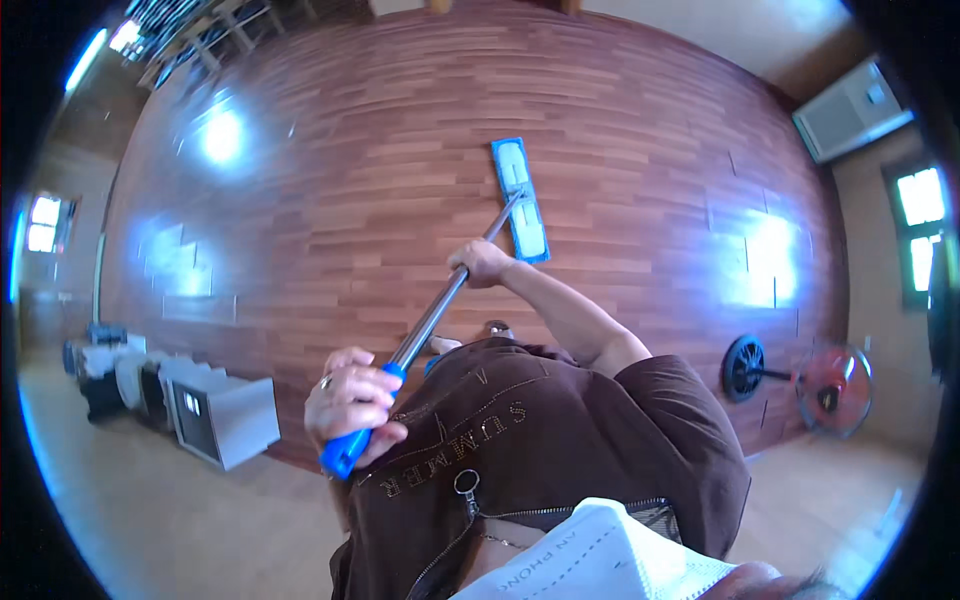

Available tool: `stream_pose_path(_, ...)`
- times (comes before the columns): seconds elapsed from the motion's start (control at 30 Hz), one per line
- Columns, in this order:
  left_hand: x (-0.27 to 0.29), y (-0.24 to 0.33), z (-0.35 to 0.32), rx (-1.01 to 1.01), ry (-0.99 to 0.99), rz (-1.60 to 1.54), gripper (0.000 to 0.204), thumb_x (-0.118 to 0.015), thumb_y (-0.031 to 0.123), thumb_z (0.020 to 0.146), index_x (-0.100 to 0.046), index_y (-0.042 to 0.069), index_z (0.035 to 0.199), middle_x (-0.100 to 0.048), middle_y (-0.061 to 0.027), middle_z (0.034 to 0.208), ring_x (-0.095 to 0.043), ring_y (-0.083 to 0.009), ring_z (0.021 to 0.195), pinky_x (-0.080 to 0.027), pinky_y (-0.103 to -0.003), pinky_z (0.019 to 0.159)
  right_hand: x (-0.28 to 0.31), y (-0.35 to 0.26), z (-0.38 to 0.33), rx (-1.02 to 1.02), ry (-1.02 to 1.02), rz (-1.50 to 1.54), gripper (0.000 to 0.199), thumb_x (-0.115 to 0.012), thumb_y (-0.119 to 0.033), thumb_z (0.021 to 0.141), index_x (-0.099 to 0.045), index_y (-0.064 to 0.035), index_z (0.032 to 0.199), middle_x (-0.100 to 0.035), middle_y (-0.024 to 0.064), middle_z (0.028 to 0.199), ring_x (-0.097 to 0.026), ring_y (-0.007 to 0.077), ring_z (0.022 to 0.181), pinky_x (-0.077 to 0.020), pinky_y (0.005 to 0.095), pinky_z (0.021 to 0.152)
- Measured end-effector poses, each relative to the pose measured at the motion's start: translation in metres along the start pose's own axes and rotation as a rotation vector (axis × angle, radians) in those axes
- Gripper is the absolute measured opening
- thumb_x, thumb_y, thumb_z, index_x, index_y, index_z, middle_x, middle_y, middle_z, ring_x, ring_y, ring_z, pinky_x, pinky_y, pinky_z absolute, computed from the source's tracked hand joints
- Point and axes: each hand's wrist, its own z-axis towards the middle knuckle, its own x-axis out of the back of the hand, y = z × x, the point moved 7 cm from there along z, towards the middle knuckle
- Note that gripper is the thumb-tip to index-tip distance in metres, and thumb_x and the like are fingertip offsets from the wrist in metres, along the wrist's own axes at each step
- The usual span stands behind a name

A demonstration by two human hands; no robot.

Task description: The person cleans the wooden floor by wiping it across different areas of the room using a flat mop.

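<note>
A flat mop (430, 315) runs slantwise in front of me, its metal pole reaching from my body out to the floor. My left hand (352, 405), with a ring on one finger, wraps round the blue grip at the upper end. Farther down the pole, my right hand (482, 263) is closed round the bare metal, the arm stretched forward. The long mop head (520, 200), white and pale on top with a blue edge, lies flat on the wooden floor (400, 150) ahead of me.
A red-bladed standing fan (832, 390) with a round black base (743, 368) is at the right. A white air-conditioner-like unit (850, 110) stands far right. At the left are a white box-shaped cabinet (235, 415) and other items. Racks (210, 40) line the far left.
</note>
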Motion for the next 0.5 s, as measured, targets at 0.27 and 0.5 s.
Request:
stream_pose_path(0.27,-0.107,-0.128,0.103,0.075,-0.221,-0.215,0.022,-0.080,0.019,0.071,-0.060,0.012,0.078,-0.064,-0.0016,0.083,-0.067,-0.0231,0.093,-0.041,-0.044,0.090,0.108,0.199,-0.082,-0.380,0.307,-0.135,0.017,-0.067,-0.021,0.061,-0.053,-0.0128,0.066,-0.057,0.0119,0.062,-0.059,0.0362,0.068,-0.0454,0.0484,0.064)
stream_pose_path(0.5,-0.175,-0.124,0.113,0.117,-0.430,-0.569,0.019,-0.081,0.011,0.069,-0.066,0.008,0.082,-0.068,-0.0072,0.093,-0.062,-0.0276,0.106,-0.043,-0.039,0.091,0.118,0.202,-0.234,-0.416,0.684,-0.188,0.011,-0.069,-0.015,0.061,-0.061,-0.0137,0.068,-0.059,0.0087,0.069,-0.059,0.0337,0.073,-0.0479,0.0435,0.067)
